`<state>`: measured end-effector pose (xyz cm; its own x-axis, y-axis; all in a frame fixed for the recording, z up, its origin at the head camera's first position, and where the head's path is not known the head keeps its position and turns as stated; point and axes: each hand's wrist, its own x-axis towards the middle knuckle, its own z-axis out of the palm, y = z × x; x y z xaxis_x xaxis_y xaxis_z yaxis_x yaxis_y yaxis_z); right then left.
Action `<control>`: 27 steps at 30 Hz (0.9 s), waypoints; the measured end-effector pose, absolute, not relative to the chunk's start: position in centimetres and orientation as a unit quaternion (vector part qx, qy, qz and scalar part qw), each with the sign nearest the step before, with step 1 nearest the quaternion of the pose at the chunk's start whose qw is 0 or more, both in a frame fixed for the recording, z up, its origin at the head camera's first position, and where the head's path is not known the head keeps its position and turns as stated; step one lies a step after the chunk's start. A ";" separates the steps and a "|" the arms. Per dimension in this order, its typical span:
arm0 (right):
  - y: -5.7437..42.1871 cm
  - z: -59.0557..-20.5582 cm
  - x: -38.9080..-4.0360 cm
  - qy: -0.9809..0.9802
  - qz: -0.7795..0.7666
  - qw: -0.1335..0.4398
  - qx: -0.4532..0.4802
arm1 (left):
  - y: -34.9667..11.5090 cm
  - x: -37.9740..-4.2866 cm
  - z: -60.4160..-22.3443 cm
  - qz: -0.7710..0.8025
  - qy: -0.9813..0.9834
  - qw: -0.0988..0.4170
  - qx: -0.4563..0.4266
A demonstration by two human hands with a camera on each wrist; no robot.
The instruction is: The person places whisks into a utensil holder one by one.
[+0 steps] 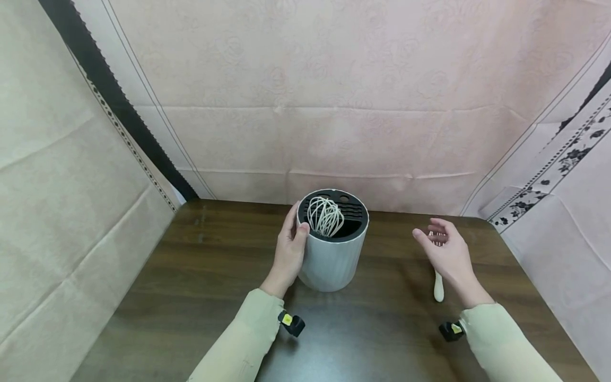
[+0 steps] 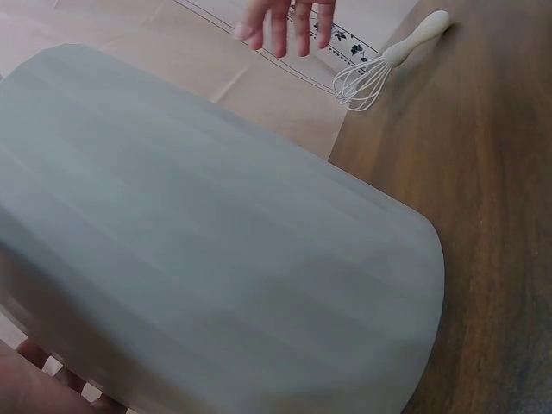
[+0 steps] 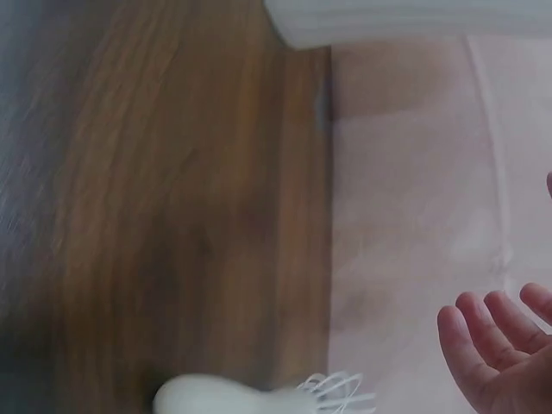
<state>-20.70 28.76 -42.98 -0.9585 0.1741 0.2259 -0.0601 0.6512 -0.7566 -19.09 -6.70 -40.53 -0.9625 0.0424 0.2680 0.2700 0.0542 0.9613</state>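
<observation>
A light grey utensil holder with a black slotted top stands upright on the table. My left hand grips its left side near the rim, thumb toward the front. The white wire head of a whisk pokes out of the holder's top; its handle is hidden inside. Farther right, a second whisk lies on the table, its white handle toward me. Above its wire end hovers my right hand, fingers relaxed and holding nothing. In the left wrist view that whisk shows whole, apart from the fingers.
The dark wooden table reaches to a pale cloth backdrop at the back. Similar cloth sheets flank it on the left and right. A small black device is strapped to each wrist.
</observation>
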 end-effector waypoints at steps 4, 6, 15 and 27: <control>30.0 -43.8 -20.8 -0.900 0.407 0.147 -0.057 | -6.7 -19.1 -40.6 -0.678 -0.722 0.084 -0.111; 30.6 -44.2 -20.9 -0.900 0.404 0.152 -0.068 | -6.7 -19.1 -40.6 -0.679 -0.721 0.086 -0.111; 32.6 -46.2 -21.4 -0.876 0.437 0.147 -0.140 | -6.7 -19.1 -40.7 -0.678 -0.723 0.082 -0.107; 33.7 -47.5 -21.9 -0.854 0.479 0.085 -0.184 | -6.7 -19.0 -40.6 -0.673 -0.727 0.082 -0.107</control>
<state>-21.92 33.68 -47.54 -0.9176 0.3962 -0.0316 0.2337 0.4734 -0.8493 -19.04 -6.66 -40.55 -0.9637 0.0447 0.2634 0.2661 0.0715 0.9613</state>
